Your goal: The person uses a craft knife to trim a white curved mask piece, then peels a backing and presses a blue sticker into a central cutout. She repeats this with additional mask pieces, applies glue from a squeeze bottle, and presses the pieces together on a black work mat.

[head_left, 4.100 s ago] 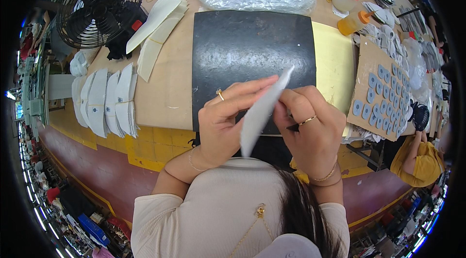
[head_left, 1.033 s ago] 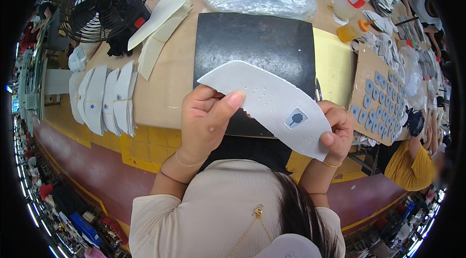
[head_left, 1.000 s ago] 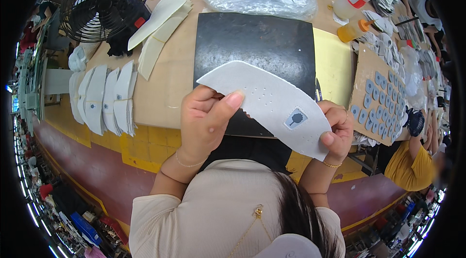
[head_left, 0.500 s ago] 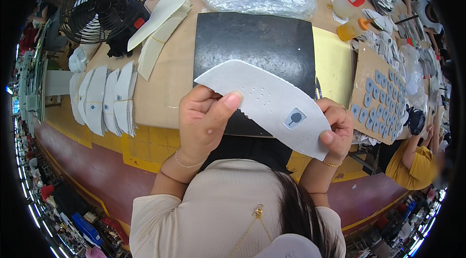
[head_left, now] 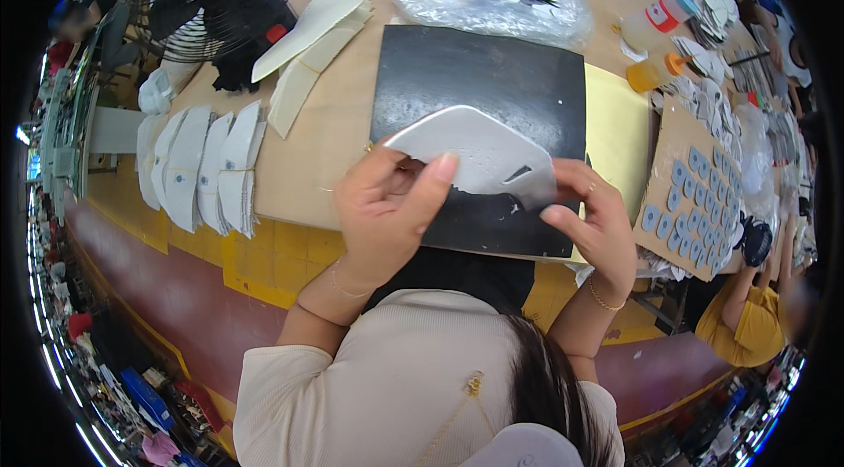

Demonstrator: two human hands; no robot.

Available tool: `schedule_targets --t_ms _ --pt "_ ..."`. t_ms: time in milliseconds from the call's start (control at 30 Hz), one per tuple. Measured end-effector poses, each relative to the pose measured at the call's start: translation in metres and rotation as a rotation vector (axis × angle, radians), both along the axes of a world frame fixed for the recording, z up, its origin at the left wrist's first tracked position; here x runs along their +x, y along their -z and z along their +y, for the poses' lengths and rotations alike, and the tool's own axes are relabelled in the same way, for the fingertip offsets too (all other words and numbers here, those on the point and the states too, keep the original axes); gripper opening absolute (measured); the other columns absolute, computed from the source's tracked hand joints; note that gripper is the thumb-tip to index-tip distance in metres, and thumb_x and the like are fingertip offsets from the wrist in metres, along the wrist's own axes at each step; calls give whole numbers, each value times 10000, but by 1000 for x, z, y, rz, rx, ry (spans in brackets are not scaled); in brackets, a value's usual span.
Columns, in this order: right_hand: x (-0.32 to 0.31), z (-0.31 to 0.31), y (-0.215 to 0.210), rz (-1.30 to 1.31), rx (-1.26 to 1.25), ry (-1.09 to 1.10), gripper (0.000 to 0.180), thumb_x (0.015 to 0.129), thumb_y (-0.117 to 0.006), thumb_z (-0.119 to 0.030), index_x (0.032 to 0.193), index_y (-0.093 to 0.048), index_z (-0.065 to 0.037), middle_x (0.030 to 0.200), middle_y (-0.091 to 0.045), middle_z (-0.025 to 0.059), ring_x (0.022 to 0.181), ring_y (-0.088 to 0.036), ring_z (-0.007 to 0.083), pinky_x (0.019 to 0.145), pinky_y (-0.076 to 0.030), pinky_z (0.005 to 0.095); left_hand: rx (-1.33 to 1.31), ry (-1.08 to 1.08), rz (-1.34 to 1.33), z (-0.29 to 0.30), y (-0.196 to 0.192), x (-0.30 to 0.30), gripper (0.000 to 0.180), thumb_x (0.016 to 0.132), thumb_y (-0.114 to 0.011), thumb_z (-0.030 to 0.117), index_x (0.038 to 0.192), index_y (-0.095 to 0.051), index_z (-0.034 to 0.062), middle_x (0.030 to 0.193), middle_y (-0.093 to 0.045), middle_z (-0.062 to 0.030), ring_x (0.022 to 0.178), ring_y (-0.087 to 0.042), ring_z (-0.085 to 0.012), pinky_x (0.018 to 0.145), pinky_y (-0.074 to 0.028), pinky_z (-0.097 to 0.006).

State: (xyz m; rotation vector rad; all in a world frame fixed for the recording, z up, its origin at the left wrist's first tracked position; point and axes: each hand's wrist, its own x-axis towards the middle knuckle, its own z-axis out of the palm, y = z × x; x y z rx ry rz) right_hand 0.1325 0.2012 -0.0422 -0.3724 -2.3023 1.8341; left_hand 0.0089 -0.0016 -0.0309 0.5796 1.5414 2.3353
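White panel (head_left: 479,140) with dark-grey patch (head_left: 517,174), black mat (head_left: 483,71), yellow sheet (head_left: 617,115)

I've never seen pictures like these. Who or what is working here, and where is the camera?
No robot here: these are a person's bare hands. Every picture comes from a wide camera worn on the head, looking down, so straight edges bend. The left hand holds a pale curved piece; the right hand is at its other end, contact unclear. Beneath is a black mat on the table. Banded white bundles lie left; cardboard bearing grey patches lies right.
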Motion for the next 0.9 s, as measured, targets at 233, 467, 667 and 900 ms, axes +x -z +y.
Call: schedule_targets --t_ms 233,467,667,900 --pt "-8 -25 2 239 57 272 370 860 -807 -228 1116 -671 4 1083 -682 122 949 -662 185 818 -513 300 -402 -196 811 2 1 -16 480 778 -705 -102 1242 -691 18 1000 -691 -124 846 -652 -215 760 -534 -317" --pt "-22 -58 -15 369 -390 86 383 819 -852 -158 1087 -640 15 1109 -614 94 1025 -609 155 908 -500 297 -412 -233 1109 17 23 -10 538 726 -720 17 1250 -723 138 1152 -656 -106 965 -619 -261 824 -493 -362" --pt "-14 -55 -16 317 -283 99 224 847 -783 2 1044 -678 25 1184 -621 123 1094 -610 183 956 -495 310 -514 -267 1118 14 23 -4 565 714 -721 56 1267 -721 173 1093 -607 -44 974 -559 -224 861 -388 -384" --pt "-10 -56 -23 287 -296 150 122 906 -710 12 1026 -706 37 1206 -618 141 1115 -606 202 974 -489 321 -582 -169 1082 9 17 1 532 725 -714 57 1247 -718 160 1067 -582 -32 983 -550 -234 902 -358 -410"
